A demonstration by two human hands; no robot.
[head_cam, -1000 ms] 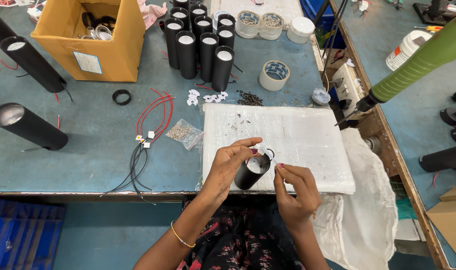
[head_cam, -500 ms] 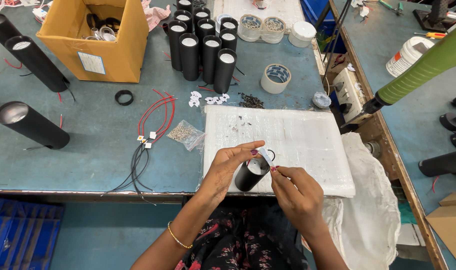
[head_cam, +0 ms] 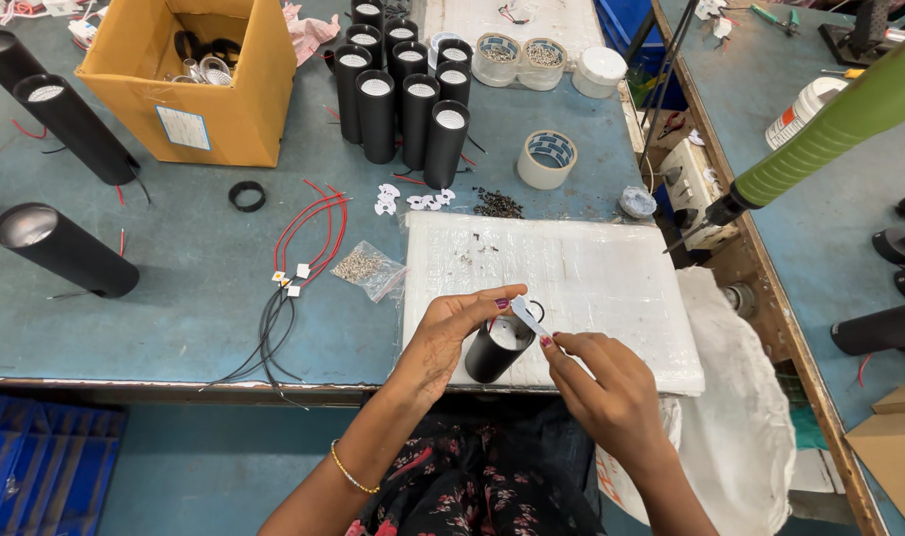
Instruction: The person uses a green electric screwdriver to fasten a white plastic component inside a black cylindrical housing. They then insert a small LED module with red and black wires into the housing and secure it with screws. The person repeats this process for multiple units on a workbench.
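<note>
Both hands [head_cam: 452, 333] pinched @ black cylinder [head_cam: 492, 352]

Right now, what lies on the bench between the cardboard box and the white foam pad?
In the head view, between the cardboard box and the white foam pad lie a black ring, red and black wires, and a small clear bag of screws.

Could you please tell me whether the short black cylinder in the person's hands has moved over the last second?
No. The short black cylinder sits at the same spot on the near edge of the white foam sheet, held by the left hand.
</note>
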